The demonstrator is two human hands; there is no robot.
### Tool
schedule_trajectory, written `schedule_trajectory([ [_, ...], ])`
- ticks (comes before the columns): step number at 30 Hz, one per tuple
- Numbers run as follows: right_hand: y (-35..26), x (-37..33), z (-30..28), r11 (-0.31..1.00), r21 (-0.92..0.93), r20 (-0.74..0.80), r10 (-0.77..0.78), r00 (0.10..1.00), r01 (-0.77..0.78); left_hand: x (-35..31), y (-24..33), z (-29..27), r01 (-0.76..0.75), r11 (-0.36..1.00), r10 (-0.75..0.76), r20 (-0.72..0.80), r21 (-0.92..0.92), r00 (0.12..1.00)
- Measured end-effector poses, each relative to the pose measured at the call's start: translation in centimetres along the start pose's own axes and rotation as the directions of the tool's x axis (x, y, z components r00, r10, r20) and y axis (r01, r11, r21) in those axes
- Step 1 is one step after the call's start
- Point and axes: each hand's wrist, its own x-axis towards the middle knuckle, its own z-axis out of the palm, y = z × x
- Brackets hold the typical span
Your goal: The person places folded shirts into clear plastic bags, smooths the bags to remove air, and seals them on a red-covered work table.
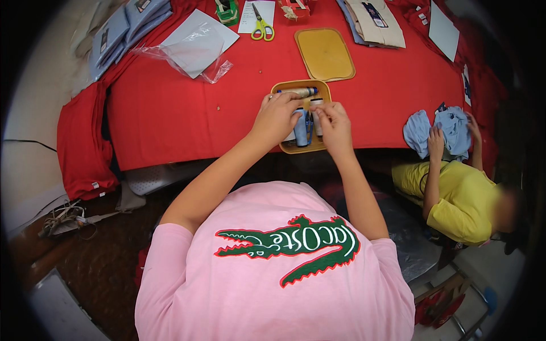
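Observation:
A mustard-yellow plastic box (288, 149) stands at the table's near edge, with thread spools inside. My left hand (277, 116) reaches over its left side, fingers stretched across and apart from the thumb, which is by the top of a light blue thread spool (301, 132). With bent fingers, my right hand (335, 122) pinches at a white thread spool (317, 116) along the box's right side. A beige spool with blue ends (301, 92) lies crosswise at the far end. Between the blue and white spools is a slim dark blue tool (310, 129), partly hidden.
The matching lid (325, 54) lies beyond the box on the red cloth (170, 122). Yellow-green scissors (262, 28), a green tape dispenser (227, 11) and a plastic bag (196, 54) are farther off. At right, a person in yellow (455, 193) handles light blue fabric (452, 131).

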Motion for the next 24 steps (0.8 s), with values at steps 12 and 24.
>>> schedule_trajectory([
  [12, 1.4, -3.0, 2.2, 0.897, -0.441, 0.074, 0.048, 0.996, -0.011, -1.5, -1.7, 3.0, -0.041, 0.919, 0.014, 0.070, 0.392, 0.997],
  [24, 1.8, -2.1, 2.4, 0.905, -0.412, 0.065, 0.147, 0.987, -0.107, -1.7, -1.2, 3.0, 0.039, 0.956, -0.060, 0.064, 0.291, 0.996],
])
